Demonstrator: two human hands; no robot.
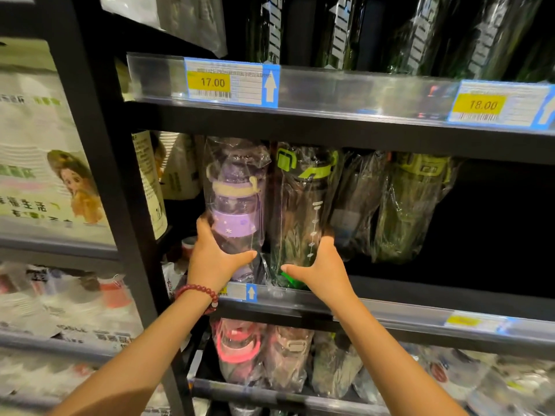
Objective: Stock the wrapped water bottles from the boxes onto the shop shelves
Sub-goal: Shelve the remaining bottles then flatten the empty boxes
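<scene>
Placement step, both hands up at the middle shelf (390,301) in the centre of the frame

Left hand (214,259), beaded bracelet (199,292) on its wrist: fingers curl round the far left side of the purple wrapped bottle (235,202), thumb lies across its front low down. Firm grip on the lower body. The bottle stands upright at the left end of the shelf row, its base just behind the clear price rail (270,292); whether it sits on the shelf board or is a little raised I cannot tell

Right hand (322,265): fingers reach round the right side of the dark bottle with green lid (303,205), thumb spread out leftward at the bottom front. It holds the bottle near the base. This bottle is upright, just beside the purple one, wrappers touching or nearly so

To the right on the same shelf: more wrapped green-lidded bottles (414,205), leaning slightly, then dark open space at far right

Upper shelf carries tall dark wrapped bottles (420,34), price tags 17.00 (213,82) and 18.00 (483,105). Lower shelf: pink wrapped bottles (240,352). No boxes in view

Judgement: the two bottles are being seated and squared at the left end. Next move likely calls for pushing both back, upright, faces forward, then letting go without snagging the loose wrap
</scene>
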